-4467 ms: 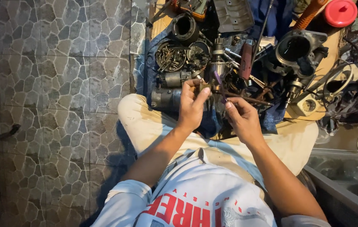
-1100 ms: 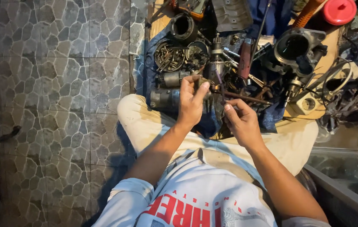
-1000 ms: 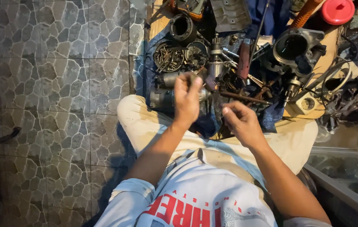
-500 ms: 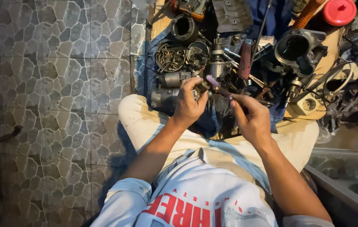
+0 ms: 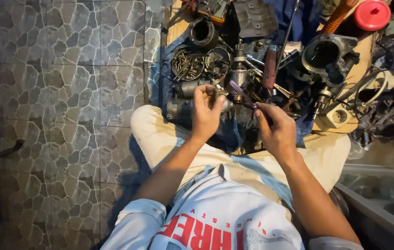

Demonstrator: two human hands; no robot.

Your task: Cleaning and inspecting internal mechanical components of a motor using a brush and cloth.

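While the left hand (image 5: 206, 113) pinches a small metal part (image 5: 219, 92), the right hand (image 5: 278, 129) holds a purple-handled tool (image 5: 239, 94).

small metal part (image 5: 219, 90) | left fingertips | purple-handled tool (image 5: 239, 94) | tilted, right hand-held

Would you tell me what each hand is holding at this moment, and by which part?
The right hand pinches a thin purple-handled tool at its near end. The left hand grips a small metal part by its edge; what it is cannot be told.

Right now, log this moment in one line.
left hand: holds small metal part | right hand: holds purple tool | both above parts pile
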